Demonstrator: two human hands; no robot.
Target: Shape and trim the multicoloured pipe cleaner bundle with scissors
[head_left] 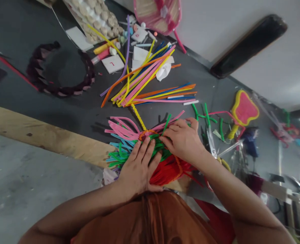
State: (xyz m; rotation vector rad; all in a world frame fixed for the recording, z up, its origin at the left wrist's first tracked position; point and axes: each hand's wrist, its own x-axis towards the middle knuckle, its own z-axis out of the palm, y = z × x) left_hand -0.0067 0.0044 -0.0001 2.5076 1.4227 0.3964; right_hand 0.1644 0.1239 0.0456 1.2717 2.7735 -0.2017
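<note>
My left hand (pixel 137 164) lies flat over a bundle of green pipe cleaners (pixel 119 155), its fingers stretched out and the thumb apart. Just right of it, my right hand (pixel 182 139) is closed, with bent fingertips gripping green pipe cleaners in the same bundle. What lies under its palm is hidden. Pink pipe cleaners (pixel 121 130) fan out beyond the left fingertips, tied by an orange twist (pixel 146 135). Light blue pipe cleaners (pixel 118 144) stick out to the left. Nearer my body is a thick red bundle (pixel 163 171). A twisted yellow stem (pixel 138 117) points away from the pile.
Loose coloured pipe cleaners (pixel 144 74) lie across the dark table (pixel 73 113). To the right are scissors (pixel 212 144) and a pink shape with a yellow edge (pixel 245 106). A dark braided headband (pixel 63 91) lies left, and a pink-rimmed piece (pixel 157 17) at the back.
</note>
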